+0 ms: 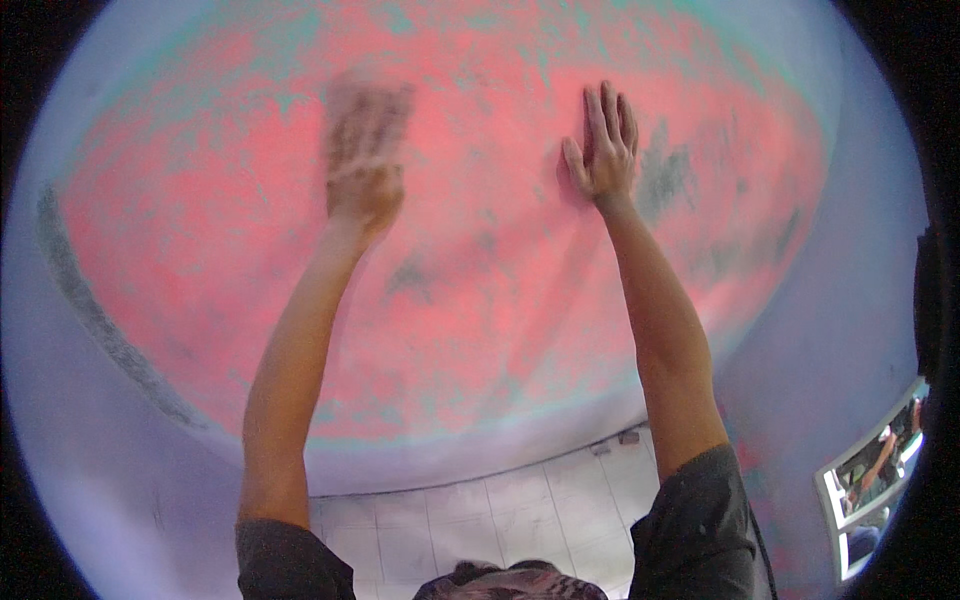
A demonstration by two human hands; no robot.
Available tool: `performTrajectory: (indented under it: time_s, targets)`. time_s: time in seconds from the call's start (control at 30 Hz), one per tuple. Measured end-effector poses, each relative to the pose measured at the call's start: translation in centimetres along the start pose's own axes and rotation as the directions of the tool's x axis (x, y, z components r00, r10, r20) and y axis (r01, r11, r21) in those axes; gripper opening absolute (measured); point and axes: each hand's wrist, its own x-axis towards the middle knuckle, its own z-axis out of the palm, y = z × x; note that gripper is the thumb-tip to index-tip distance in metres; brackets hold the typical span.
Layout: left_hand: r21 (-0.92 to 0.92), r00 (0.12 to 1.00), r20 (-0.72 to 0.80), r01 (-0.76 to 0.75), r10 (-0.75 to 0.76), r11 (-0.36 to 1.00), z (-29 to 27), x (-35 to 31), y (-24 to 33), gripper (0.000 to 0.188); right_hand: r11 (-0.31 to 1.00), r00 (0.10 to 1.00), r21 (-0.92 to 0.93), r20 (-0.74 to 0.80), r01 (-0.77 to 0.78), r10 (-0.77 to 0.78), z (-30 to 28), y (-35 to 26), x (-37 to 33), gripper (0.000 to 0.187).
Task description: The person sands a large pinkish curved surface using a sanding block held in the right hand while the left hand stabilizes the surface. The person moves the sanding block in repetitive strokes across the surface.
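Note:
In front of me is a wall [470, 200] with a large pink-red patch, flecked with green and smudged grey in places. My left hand [366, 195] is raised against the left-middle part of this patch. Its fingers are smeared by motion, and I cannot make out whether anything is in them. Farther right, my right hand [603, 150] lies flat on the pink surface with its fingers stretched out and the thumb apart, holding nothing. A dark grey smudge [662, 180] shows just beside it. Both forearms are bare below dark short sleeves.
Pale floor tiles [460, 520] meet the wall's foot below my arms. A dark grey strip [100, 320] curves along the patch's left side. Light purple wall [850, 200] continues at the right, where a white-framed pane [840, 520] stands. A small dark object [628, 437] is by the floor edge.

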Motion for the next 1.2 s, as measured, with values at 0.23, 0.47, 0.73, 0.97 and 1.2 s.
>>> performTrajectory:
  time_s: [0.23, 0.47, 0.73, 0.97, 1.2]
  targets:
    - [0.034, 0.928, -0.299, 0.242, -0.221, 0.97, -0.9, 1.2, -5.8, 0.062, 0.999, 0.999, -0.021, -0.004, 0.045, -0.046, 0.5, 0.5, 0.4, 0.072]
    - [0.04, 0.988, -0.146, 0.046, -0.04, 0.998, 2.0, 1.7, 4.3, 0.062, 0.986, 0.991, 0.106, 0.022, 0.126, -0.129, 1.1, 0.8, 2.6, 0.08]
    - [0.123, 0.899, -0.345, 0.327, -0.269, 0.937, 3.6, -0.4, -2.3, 0.063, 0.98, 0.996, 0.177, -0.01, 0.09, -0.089, 1.8, -0.5, 2.3, 0.076]
    - [0.106, 0.978, -0.144, 0.164, -0.149, 0.981, 4.3, -1.1, 5.5, 0.064, 0.981, 0.996, 0.175, -0.031, 0.085, -0.081, 2.1, 0.2, 1.0, 0.074]
    - [0.014, 0.848, -0.322, 0.449, -0.421, 0.893, 2.8, -0.4, -4.7, 0.065, 0.976, 0.996, 0.203, -0.046, 0.085, -0.077, 2.6, -0.8, 1.0, 0.073]
